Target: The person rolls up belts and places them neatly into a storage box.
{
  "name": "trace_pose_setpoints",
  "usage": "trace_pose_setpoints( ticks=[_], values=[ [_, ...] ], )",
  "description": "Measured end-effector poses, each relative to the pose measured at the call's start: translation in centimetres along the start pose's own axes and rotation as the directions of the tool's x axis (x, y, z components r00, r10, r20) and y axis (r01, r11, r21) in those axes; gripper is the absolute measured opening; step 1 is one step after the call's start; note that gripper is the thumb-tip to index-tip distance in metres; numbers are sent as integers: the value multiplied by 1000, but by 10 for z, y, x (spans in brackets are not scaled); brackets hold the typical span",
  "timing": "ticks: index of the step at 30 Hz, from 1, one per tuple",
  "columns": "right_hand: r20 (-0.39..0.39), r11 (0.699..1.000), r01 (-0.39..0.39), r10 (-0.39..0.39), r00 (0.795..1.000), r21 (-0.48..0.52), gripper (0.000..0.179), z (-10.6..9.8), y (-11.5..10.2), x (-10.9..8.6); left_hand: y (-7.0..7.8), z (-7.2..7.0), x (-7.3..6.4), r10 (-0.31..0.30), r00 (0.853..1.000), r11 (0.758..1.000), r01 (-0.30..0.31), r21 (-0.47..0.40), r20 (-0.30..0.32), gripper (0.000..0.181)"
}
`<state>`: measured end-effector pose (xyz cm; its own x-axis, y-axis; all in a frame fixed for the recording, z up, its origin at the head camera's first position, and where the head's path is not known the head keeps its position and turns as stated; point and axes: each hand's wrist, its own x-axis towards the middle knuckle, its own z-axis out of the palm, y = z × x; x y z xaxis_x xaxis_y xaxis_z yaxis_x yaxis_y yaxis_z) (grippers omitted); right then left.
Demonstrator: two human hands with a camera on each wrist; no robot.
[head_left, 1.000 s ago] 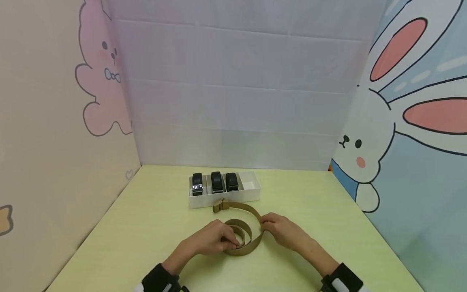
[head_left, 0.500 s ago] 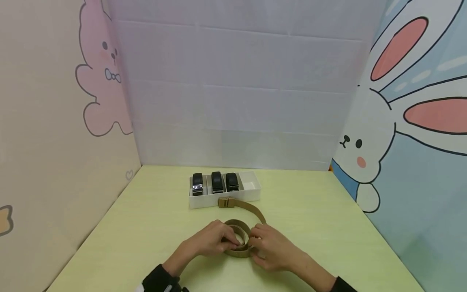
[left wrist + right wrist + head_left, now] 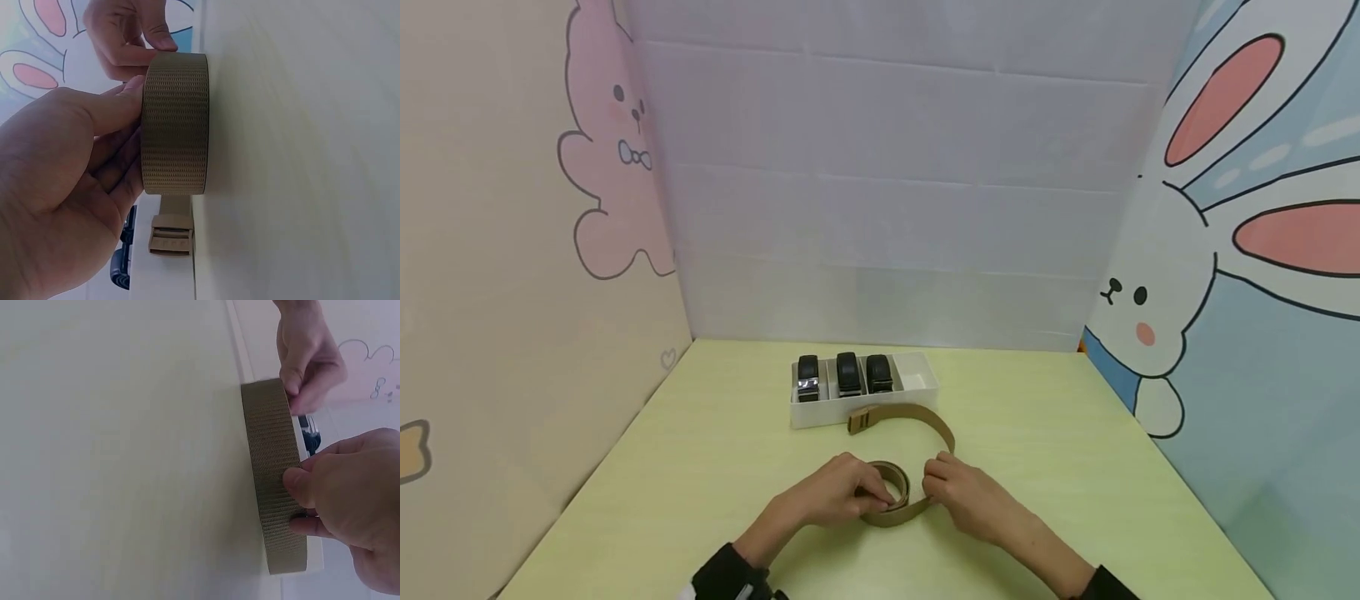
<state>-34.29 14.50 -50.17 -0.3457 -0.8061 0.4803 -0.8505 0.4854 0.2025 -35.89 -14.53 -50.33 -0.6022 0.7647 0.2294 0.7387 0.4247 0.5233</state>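
Observation:
A tan webbing belt (image 3: 891, 518) stands on its edge on the table, partly rolled into a coil. My left hand (image 3: 837, 490) pinches the coil at its left side, fingertips inside the roll. On the other side, my right hand (image 3: 976, 498) pinches the strap between thumb and fingers, a short way from the coil. Beyond the right hand, the loose end curves back and left to its buckle (image 3: 859, 420), which lies just in front of the white tray. In the left wrist view, the ribbed outer face of the coil (image 3: 175, 125) shows beside the left fingers.
A white divided tray (image 3: 863, 410) stands behind the belt. Its compartments hold three rolled black belts (image 3: 848, 375), at least one with a shiny buckle. A pale back wall (image 3: 880, 208) and side walls with cartoon drawings enclose the yellowish table (image 3: 1045, 417).
My right hand moved in to the coil, then back out right along the strap. The coil has become smaller and tighter, and the buckle has shifted slightly right. My left hand stays put.

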Motion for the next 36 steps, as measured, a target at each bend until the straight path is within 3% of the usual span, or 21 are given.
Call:
trace_pose_setpoints(
  ticks=[6, 20, 25, 27, 29, 34, 36],
  values=[
    [43, 996, -69, 67, 997, 54, 24, -2, 16, -9, -1, 1, 1, -29, 1000, 999, 29, -39, 5, 13],
    [44, 993, -81, 78, 996, 82, 28, -12, 32, -17, 2, -1, 0, -26, 999, 997, 28, -66, 34, 16],
    [74, 955, -201, 190, 979, 219, 20, -13, 31, -19, 5, -1, 0, -1, 999, 999, 2, -39, 32, 15],
    [68, 913, -285, 278, 958, 291, 15, -13, 29, -19, 7, 0, -1, 4, 1000, 1000, -3, -20, 28, 15],
    [51, 865, -379, 384, 922, 329, 7, -12, 27, -16, 8, 0, -1, 6, 1000, 1000, -6, -6, 23, 15],
    [90, 717, -599, 612, 786, 356, 22, -8, 24, -8, 8, -1, 0, 11, 1000, 1000, -12, 11, 22, 16],
    [132, 673, -640, 643, 754, 372, 22, -6, 25, -4, 8, 0, 1, 31, 999, 999, -32, 26, 20, 16]
  ],
)
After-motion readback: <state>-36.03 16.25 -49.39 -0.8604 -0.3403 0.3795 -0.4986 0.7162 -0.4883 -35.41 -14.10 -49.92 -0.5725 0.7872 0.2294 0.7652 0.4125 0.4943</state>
